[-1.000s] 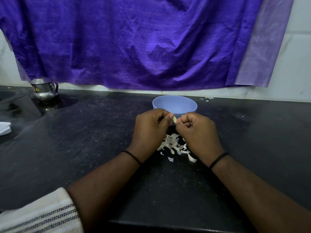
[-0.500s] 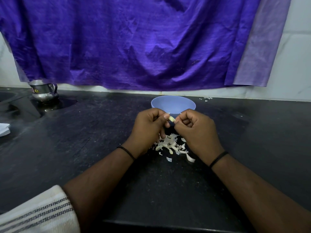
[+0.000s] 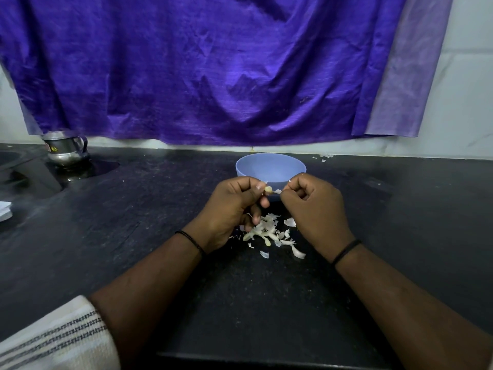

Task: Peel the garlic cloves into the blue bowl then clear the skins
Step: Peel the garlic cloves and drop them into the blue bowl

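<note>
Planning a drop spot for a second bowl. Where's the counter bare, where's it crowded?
Bare: the counter right of the right hand, and the stretch between the steel jug and the left hand. Crowded: garlic skins piled below the hands, the blue bowl just behind them, a few scraps right of the bowl at the wall.

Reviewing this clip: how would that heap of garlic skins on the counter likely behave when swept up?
The garlic skins look thin, curled and papery, so probably very light and floppy, apt to scatter or flutter when pushed. They lie as loose separate flakes on the dark counter, so likely they won't move as one clump; strays near the wall suggest they drift easily.
</note>
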The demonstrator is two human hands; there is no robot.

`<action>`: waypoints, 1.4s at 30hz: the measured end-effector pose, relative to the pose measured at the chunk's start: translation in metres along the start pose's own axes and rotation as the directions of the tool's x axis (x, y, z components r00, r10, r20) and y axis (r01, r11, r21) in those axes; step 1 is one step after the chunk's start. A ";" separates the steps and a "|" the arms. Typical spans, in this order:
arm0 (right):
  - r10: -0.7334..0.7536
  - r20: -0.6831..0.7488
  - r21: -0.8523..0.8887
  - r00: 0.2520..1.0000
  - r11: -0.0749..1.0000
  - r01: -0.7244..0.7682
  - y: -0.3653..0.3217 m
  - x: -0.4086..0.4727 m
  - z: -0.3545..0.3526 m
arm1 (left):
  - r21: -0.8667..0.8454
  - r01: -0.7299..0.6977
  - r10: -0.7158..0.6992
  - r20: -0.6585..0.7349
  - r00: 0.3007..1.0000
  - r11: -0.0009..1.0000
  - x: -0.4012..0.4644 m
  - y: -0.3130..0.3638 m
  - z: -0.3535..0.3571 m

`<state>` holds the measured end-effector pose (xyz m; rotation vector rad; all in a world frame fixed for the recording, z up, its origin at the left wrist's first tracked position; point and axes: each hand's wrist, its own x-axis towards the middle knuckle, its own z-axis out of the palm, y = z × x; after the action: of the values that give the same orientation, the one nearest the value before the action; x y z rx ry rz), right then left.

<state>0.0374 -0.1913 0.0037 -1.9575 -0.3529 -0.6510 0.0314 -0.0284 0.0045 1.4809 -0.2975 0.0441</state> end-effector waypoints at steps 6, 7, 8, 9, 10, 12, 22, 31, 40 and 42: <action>-0.005 -0.017 0.027 1.000 1.000 0.005 -0.001 0.000 -0.001 | 0.155 -0.121 0.143 -0.141 0.980 0.981 0.001 -0.002 -0.001; 0.002 -0.021 0.040 1.000 0.999 -0.001 -0.001 0.000 -0.001 | 0.197 -0.154 0.189 -0.171 0.967 0.968 0.001 -0.002 -0.001; 0.008 -0.022 0.052 1.000 0.999 -0.007 -0.002 0.000 0.000 | 0.230 -0.180 0.227 -0.195 0.954 0.956 0.002 -0.002 -0.001; 0.012 -0.020 0.057 1.000 0.998 -0.011 -0.001 0.000 0.000 | 0.253 -0.196 0.253 -0.215 0.943 0.947 0.002 -0.002 -0.001; 0.016 -0.015 0.055 1.000 0.998 -0.015 -0.001 0.000 0.001 | 0.268 -0.204 0.269 -0.230 0.935 0.941 0.002 -0.002 -0.001; 0.023 0.002 0.039 1.000 0.999 -0.023 0.002 0.001 0.002 | 0.288 -0.209 0.282 -0.242 0.928 0.935 0.002 -0.002 -0.001; -0.033 0.036 -0.057 0.999 0.998 0.035 0.000 -0.002 -0.001 | 0.409 -0.253 0.360 -0.210 0.909 0.877 0.004 -0.005 -0.001; -0.045 0.059 -0.004 0.997 0.999 0.045 -0.002 -0.003 0.001 | 0.505 -0.263 0.389 -0.160 0.907 0.822 0.002 -0.008 0.000; 0.094 0.027 0.097 0.995 0.991 -0.096 -0.004 -0.001 -0.001 | 0.192 -0.190 0.215 -0.122 0.969 0.963 0.001 -0.006 0.004; 0.095 0.030 0.104 0.995 0.990 -0.097 -0.003 -0.001 -0.001 | 0.171 -0.176 0.198 -0.121 0.973 0.969 0.001 -0.006 0.005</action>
<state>0.0351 -0.1909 0.0055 -1.8708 -0.3001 -0.5359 0.0330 -0.0337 -0.0007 1.5959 -0.3271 0.3272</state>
